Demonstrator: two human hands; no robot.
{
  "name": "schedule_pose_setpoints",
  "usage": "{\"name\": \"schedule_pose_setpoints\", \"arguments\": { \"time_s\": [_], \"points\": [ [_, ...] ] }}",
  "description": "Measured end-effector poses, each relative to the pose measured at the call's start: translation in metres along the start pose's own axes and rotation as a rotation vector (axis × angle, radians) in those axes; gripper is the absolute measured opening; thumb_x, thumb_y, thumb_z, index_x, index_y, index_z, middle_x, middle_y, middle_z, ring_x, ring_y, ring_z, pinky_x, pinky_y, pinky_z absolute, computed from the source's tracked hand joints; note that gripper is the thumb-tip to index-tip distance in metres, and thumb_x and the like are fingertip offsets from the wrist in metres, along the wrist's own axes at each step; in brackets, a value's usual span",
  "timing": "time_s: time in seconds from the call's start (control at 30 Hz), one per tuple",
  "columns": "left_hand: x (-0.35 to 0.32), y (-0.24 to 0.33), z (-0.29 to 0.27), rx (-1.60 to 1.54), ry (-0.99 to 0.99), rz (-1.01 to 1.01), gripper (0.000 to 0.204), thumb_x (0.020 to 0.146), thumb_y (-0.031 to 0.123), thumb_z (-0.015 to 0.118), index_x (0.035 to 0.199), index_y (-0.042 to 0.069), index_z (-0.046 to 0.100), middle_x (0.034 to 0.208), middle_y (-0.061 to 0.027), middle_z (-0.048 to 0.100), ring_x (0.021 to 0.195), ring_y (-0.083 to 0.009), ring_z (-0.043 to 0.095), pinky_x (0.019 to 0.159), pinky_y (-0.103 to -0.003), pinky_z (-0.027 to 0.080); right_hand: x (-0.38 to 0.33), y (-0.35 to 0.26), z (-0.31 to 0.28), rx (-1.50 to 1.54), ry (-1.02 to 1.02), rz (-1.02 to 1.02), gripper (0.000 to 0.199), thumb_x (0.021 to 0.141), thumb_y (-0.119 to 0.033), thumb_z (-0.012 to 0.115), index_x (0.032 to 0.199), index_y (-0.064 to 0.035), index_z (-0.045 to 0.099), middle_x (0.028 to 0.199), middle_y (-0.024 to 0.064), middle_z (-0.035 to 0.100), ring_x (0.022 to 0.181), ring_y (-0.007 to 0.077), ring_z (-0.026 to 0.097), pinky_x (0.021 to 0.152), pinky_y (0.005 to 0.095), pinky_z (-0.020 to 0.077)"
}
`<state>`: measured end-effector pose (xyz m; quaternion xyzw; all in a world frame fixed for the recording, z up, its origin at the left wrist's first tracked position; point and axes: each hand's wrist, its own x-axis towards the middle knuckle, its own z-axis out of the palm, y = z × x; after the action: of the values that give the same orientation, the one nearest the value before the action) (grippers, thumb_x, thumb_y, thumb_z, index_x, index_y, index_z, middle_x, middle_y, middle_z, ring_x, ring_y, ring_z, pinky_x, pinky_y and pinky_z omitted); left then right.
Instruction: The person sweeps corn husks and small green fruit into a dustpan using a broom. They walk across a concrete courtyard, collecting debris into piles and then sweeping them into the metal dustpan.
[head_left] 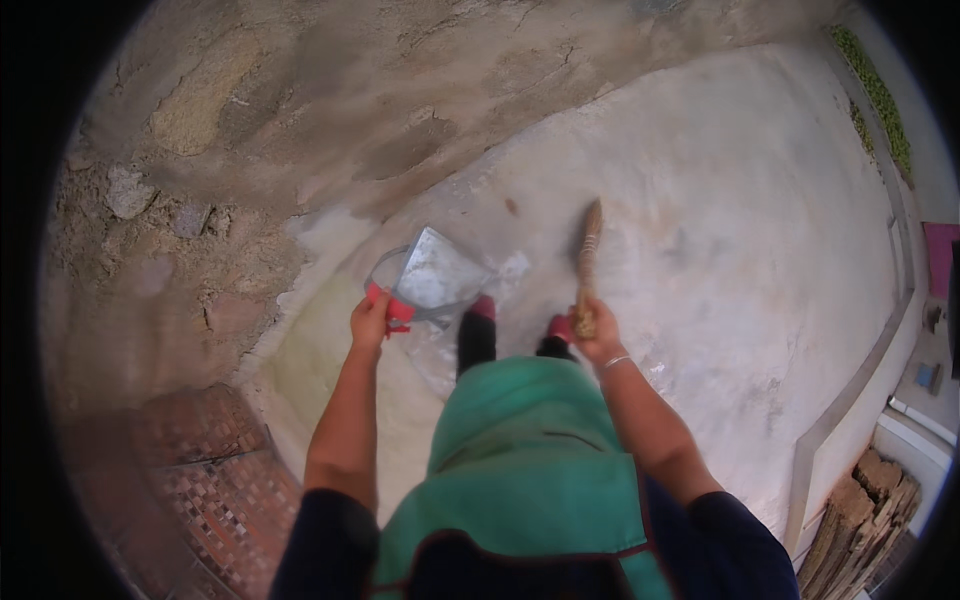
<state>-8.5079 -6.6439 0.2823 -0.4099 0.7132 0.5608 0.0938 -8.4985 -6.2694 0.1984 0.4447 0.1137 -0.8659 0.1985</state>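
Observation:
My left hand is closed around the red grip of a grey metal dustpan. The pan hangs out in front of me, a little left of my feet, with a thin curved band at its side. My right hand grips one end of a straw hand broom. String or wire binds the broom's shaft, and its narrow tip points away from me. Pan and broom are apart, with pale floor showing between them. Whether either one touches the floor, I cannot tell.
A rough, cracked earthen wall bounds the far and left sides of the pale concrete floor. Brickwork lies at lower left. A low ledge runs along the right, with stacked wood and green plants beyond it.

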Motion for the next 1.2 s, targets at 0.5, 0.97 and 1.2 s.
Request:
{"name": "schedule_pose_setpoints", "arguments": {
  "time_s": [0.5, 0.97, 1.2],
  "points": [
    [0.158, 0.032, 0.018, -0.061, -0.279, -0.132, 0.032, 0.078, 0.027, 0.063, 0.093, -0.001, 0.059, 0.077, -0.0087, 0.061, 0.062, -0.0181, 0.061, 0.047, -0.029, 0.051, 0.051, 0.05, 0.106, -0.62, 0.048, -0.076, 0.066, 0.079, -0.01, 0.052, 0.136, -0.0101, 0.019, 0.09, 0.0114, 0.052, 0.071, 0.0223, 0.055, 0.057, 0.0343, 0.0491],
    [0.171, 0.033, 0.034, 0.005, -0.295, -0.139, 0.027, 0.077, 0.026, 0.063, 0.088, 0.002, 0.062, 0.075, -0.0058, 0.062, 0.06, -0.013, 0.058, 0.048, -0.025, 0.046, -0.048, 0.063, 0.11, -0.926, -0.061, 0.061, 0.062, 0.08, -0.013, 0.054, 0.135, -0.0033, 0.027, 0.117, 0.0099, 0.049, 0.1, 0.0171, 0.05, 0.085, 0.0281, 0.0412],
    [0.132, 0.134, 0.126, 0.082, -0.413, -0.032, 0.024, 0.08, 0.025, 0.059, 0.084, 0.002, 0.059, 0.072, -0.0082, 0.06, 0.054, -0.017, 0.058, 0.04, -0.029, 0.046, -0.1, -0.059, 0.116, -0.939, 0.104, -0.211, 0.064, 0.079, -0.013, 0.055, 0.135, -0.002, 0.025, 0.117, 0.012, 0.049, 0.101, 0.0188, 0.05, 0.086, 0.028, 0.0407]
  ]
}}
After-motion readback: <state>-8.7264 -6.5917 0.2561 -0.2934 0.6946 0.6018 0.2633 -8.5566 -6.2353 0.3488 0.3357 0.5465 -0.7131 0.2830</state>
